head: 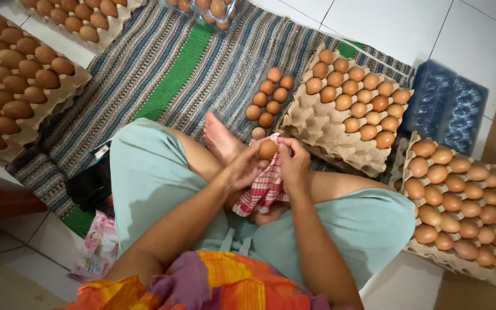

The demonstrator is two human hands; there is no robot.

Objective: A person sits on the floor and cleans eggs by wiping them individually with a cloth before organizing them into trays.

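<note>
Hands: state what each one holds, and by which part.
The left hand holds a brown egg by its lower side, at the fingertips. The right hand grips a red-checked cloth against the egg's side.

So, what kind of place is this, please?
Probably a home floor used for sorting eggs. The person sits cross-legged on a striped mat over white tiles, with cardboard trays of brown eggs all around. Both hands hold one egg against a checked cloth.

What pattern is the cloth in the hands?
Red-and-white checked cloth, clearest in the head view.
</note>
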